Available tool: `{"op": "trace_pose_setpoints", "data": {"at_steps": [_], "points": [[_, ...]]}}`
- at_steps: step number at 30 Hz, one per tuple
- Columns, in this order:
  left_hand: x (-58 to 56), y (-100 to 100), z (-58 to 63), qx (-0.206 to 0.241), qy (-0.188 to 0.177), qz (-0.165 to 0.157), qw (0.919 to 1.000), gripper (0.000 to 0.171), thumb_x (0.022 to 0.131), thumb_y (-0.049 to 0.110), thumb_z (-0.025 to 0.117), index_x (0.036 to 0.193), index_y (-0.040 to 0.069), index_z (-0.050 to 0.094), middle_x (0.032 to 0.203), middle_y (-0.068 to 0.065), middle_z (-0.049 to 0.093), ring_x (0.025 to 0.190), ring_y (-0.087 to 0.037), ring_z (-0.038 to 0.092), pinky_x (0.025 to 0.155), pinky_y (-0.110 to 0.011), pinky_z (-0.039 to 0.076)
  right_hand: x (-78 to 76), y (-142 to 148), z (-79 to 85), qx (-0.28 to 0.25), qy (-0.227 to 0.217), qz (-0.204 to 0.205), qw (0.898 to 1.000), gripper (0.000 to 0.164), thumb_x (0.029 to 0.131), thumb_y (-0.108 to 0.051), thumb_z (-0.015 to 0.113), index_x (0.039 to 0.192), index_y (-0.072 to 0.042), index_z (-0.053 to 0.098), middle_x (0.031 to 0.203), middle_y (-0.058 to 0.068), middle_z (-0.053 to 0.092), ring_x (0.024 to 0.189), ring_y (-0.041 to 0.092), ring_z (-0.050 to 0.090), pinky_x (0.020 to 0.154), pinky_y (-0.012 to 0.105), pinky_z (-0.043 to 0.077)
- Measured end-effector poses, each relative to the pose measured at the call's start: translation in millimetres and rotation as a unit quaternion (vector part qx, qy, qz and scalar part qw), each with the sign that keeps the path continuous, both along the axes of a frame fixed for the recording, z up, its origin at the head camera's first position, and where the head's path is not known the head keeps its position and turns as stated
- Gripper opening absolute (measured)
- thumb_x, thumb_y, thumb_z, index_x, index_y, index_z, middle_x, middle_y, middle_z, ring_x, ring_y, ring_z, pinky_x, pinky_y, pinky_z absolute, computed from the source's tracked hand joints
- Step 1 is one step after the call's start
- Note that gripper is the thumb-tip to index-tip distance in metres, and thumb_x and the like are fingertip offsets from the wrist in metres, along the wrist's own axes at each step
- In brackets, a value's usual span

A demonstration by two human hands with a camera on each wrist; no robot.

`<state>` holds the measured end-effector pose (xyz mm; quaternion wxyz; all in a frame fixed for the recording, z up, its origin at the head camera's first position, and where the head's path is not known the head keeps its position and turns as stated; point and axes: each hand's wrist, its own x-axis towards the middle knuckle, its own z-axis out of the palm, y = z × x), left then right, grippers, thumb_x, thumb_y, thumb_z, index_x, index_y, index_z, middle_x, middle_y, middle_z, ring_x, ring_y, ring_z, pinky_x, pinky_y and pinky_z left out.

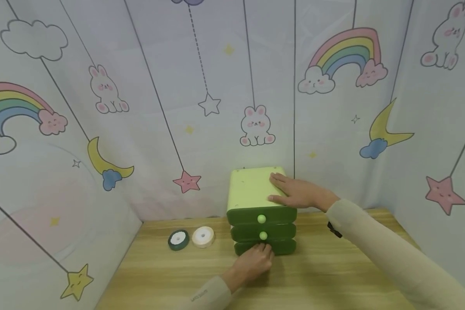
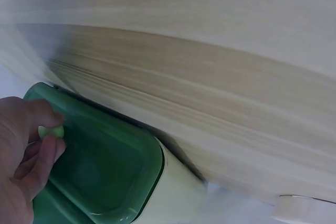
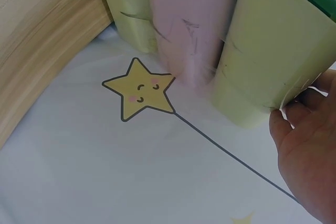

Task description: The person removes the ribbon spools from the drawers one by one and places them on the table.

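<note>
A small drawer box (image 1: 252, 189) with a light green top and three dark green drawer fronts stands on the table against the backdrop. My left hand (image 1: 255, 260) is at the bottom drawer (image 1: 284, 246). In the left wrist view, its thumb and fingers pinch the drawer's round light green knob (image 2: 51, 132). The upper two knobs (image 1: 261, 219) show uncovered in the head view. My right hand (image 1: 300, 192) rests on the box's top near its right edge, fingers stretched out flat. Seen from the right wrist, that hand (image 3: 310, 145) lies against the light green casing (image 3: 268, 51).
Left of the box, a dark green ribbon roll (image 1: 178, 240) and a cream ribbon roll (image 1: 203, 237) lie flat on the wooden table (image 1: 159, 275). A fabric backdrop (image 1: 217, 150) printed with rabbits, stars and rainbows encloses the back and both sides.
</note>
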<state>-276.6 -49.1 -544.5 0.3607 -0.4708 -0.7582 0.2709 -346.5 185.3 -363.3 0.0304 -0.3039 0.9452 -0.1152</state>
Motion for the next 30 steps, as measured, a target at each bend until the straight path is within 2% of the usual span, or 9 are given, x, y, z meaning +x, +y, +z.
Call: {"op": "trace_pose_setpoints", "data": {"at_steps": [5, 9, 15, 25, 27, 30], "points": [[1.6, -0.1, 0.3, -0.002, 0.000, -0.005, 1.0000, 0.007, 0.091, 0.016, 0.076, 0.097, 0.019, 0.074, 0.094, 0.006, 0.068, 0.084, -0.004, 0.065, 0.079, -0.014, 0.057, -1.9, 0.0, -1.1, 0.001, 0.006, -0.001, 1.000, 0.091, 0.105, -0.069, 0.040, 0.168, -0.007, 0.016, 0.177, 0.013, 0.011, 0.165, 0.033, 0.014, 0.132, 0.054, 0.023], [4.8, -0.2, -0.1, -0.002, 0.005, -0.021, 0.9998, 0.006, 0.093, 0.015, 0.073, 0.098, 0.018, 0.075, 0.096, 0.005, 0.070, 0.085, -0.004, 0.067, 0.080, -0.014, 0.058, -2.2, 0.2, -0.6, 0.003, 0.007, -0.001, 1.000, 0.092, 0.105, -0.069, 0.040, 0.168, -0.007, 0.017, 0.177, 0.013, 0.011, 0.165, 0.034, 0.014, 0.132, 0.054, 0.024], [14.7, -1.4, -1.0, -0.002, 0.021, -0.031, 0.9993, 0.006, 0.092, 0.016, 0.071, 0.096, 0.018, 0.074, 0.095, 0.006, 0.070, 0.082, -0.003, 0.066, 0.075, -0.013, 0.057, -2.0, 0.7, -0.9, 0.000, 0.003, 0.003, 1.000, 0.092, 0.104, -0.069, 0.041, 0.168, -0.006, 0.017, 0.177, 0.013, 0.011, 0.165, 0.033, 0.014, 0.132, 0.055, 0.023], [27.8, -1.7, -2.7, 0.003, 0.014, -0.049, 0.9987, 0.009, 0.096, 0.019, 0.067, 0.093, 0.019, 0.075, 0.092, 0.006, 0.070, 0.078, -0.003, 0.064, 0.072, -0.014, 0.057, -0.8, 1.9, -0.5, 0.002, -0.002, 0.001, 1.000, 0.092, 0.105, -0.069, 0.040, 0.168, -0.007, 0.016, 0.178, 0.013, 0.010, 0.166, 0.033, 0.012, 0.133, 0.054, 0.022], [29.9, -2.2, -3.4, 0.004, 0.017, -0.054, 0.9984, 0.013, 0.098, 0.017, 0.063, 0.091, 0.019, 0.075, 0.090, 0.007, 0.069, 0.077, -0.002, 0.063, 0.070, -0.014, 0.056, -0.1, 1.4, -0.2, -0.001, -0.003, 0.001, 1.000, 0.092, 0.105, -0.069, 0.040, 0.168, -0.006, 0.016, 0.178, 0.013, 0.009, 0.166, 0.033, 0.012, 0.132, 0.054, 0.022], [33.2, -2.9, -5.2, 0.012, 0.026, -0.067, 0.9974, 0.040, 0.103, 0.003, 0.040, 0.086, 0.020, 0.073, 0.086, 0.008, 0.066, 0.073, -0.002, 0.061, 0.067, -0.014, 0.055, -0.4, 1.2, -0.7, -0.001, -0.004, 0.002, 1.000, 0.093, 0.104, -0.070, 0.040, 0.168, -0.007, 0.015, 0.178, 0.013, 0.009, 0.166, 0.033, 0.012, 0.133, 0.054, 0.022]]}}
